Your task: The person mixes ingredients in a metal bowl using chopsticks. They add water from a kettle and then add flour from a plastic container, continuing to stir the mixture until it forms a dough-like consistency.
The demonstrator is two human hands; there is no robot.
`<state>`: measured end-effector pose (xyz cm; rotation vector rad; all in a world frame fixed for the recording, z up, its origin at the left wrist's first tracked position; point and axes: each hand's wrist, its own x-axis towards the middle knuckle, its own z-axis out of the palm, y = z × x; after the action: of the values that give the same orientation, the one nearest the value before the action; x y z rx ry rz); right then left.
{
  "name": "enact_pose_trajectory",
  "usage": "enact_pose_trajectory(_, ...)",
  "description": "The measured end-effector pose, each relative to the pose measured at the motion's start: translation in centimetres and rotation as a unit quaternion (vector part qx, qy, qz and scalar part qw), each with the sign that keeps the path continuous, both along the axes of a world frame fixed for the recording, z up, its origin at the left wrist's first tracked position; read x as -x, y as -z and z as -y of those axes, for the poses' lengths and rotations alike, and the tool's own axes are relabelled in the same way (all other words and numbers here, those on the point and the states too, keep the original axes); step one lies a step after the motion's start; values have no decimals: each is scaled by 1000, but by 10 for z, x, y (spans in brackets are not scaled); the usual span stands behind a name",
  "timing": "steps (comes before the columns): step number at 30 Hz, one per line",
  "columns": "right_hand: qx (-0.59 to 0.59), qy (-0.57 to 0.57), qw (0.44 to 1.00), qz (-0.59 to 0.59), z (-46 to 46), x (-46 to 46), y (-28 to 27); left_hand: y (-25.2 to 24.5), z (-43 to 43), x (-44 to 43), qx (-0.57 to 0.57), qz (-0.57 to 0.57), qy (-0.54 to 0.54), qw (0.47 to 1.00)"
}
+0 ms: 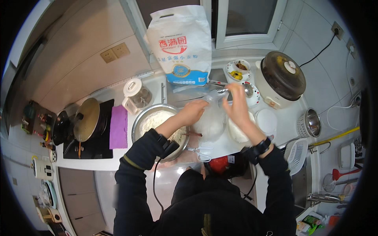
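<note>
A clear plastic bag with pale contents stands on the worktop before me, its neck gathered and twisted at the top. My right hand grips that neck from the right. On the other side, my left hand has its fingers curled against the upper part of the bag. Below my left forearm is a steel bowl of flour, with the ends of wooden chopsticks over its rim. A white container of flour is partly hidden behind my right forearm.
White-handled scissors lie by the front edge. Behind stands a tall flour sack. An electric cooker and small plates are at the back right. Left are a blender jar, purple cloth and pan on the hob.
</note>
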<state>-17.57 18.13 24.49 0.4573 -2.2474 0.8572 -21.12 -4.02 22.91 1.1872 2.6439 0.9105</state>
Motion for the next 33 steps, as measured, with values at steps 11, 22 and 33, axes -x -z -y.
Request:
enact_pose_trajectory(11, -143, -55, 956, 249, 19, -55, 150, 87, -33, 88, 323, -140, 117, 929)
enact_pose_trajectory(22, -124, -102, 952, 261, 13, -128, 138, 63, -34, 123, 450, 141, 10, 882)
enact_pose_trajectory(33, -154, 111, 940, 284, 28, -42, 140, 62, -53, 61, 446, -125, -5, 887)
